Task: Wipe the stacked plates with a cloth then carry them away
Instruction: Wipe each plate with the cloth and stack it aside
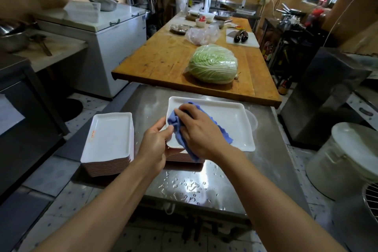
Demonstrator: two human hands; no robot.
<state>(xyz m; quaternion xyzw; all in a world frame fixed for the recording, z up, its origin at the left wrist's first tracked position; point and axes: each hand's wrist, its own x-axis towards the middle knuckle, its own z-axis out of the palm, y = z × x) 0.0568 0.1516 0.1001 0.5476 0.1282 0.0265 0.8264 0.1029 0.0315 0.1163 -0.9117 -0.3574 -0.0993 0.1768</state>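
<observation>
Through the head camera, my left hand (156, 141) grips the near-left rim of the top white rectangular plate (229, 127), tilting it up off the stack of plates (184, 157) at the middle of the steel bench (272, 161); my right hand (201, 129) presses the bunched blue cloth (224, 136) into the plate, fingers curled round it; a second stack of plates (109, 139) overhangs the bench's left edge, and I judge a careless elbow could tip it off; water drops (188, 187) near the front edge suggest slippery rims, so my one-handed hold could slide.
</observation>
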